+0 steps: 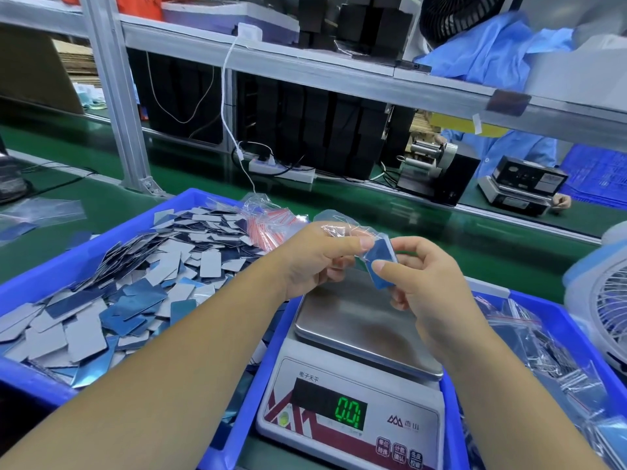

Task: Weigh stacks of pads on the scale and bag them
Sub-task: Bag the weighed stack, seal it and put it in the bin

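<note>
Both hands were raised over the scale, meeting just above the far edge of its steel pan. The left hand had its fingers curled and pinching the mouth of a small clear bag, thumb on top. The right hand gripped a stack of blue pads, thumb on the near face, the other fingers wrapped behind. The stack stood tilted, its upper end already inside the bag's opening, the lower end still outside. How many pads made up the stack could not be told.

The pan was bare. The green display read 0.0, with a last digit unclear.

The scale sat on the green tabletop between two blue trays. The left tray held a loose heap of pads, grey sides and blue sides mixed. A bundle of unused zip bags with red strips lay at its far right corner. The right tray held filled bags, crumpled together.

A white fan stood at the right edge. Beyond the tabletop: a power strip, an aluminium shelf frame, and another person in a blue coat at a second scale.
</note>
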`<state>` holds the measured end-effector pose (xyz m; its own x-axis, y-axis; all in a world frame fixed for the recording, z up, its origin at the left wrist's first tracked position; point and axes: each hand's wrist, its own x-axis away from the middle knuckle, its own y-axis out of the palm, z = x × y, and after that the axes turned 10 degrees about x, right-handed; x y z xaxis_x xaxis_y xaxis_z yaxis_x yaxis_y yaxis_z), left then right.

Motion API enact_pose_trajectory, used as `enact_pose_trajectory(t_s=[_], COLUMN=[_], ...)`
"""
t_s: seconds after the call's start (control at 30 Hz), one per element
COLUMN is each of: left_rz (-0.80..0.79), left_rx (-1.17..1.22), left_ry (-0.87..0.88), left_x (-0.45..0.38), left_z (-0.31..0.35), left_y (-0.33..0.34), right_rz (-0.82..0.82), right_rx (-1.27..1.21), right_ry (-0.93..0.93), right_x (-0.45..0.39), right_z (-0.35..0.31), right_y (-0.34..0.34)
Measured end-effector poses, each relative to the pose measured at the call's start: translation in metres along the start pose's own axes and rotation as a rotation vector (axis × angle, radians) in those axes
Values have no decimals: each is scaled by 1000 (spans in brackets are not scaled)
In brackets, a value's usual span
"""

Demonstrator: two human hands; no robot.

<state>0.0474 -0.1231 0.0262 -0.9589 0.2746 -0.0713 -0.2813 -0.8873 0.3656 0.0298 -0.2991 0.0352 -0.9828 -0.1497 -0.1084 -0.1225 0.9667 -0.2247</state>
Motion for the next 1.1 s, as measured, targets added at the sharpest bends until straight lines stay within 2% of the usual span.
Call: enact_pose_trajectory(t_s=[0.43,0.63,0.87,0.97,1.1], left_rz=[-30,-31,-124,-94,-35], left_rx=[6,12,-71,-63,61], left_ry=[51,26,41,56,107], left_x=[0,1,5,5,4], left_z=[-2,-1,1,1,2], left_y=[3,8,11,12,12], right_rz=[-50,51,70,70,58], right_rx=[130,317,107,73,36], right_ry=[-46,-188,-102,-102,-98], right_x=[1,8,5,4,2], right_z=[-5,-13,-11,-9,-8], right_y=[-8,-3,-6,-4,-5])
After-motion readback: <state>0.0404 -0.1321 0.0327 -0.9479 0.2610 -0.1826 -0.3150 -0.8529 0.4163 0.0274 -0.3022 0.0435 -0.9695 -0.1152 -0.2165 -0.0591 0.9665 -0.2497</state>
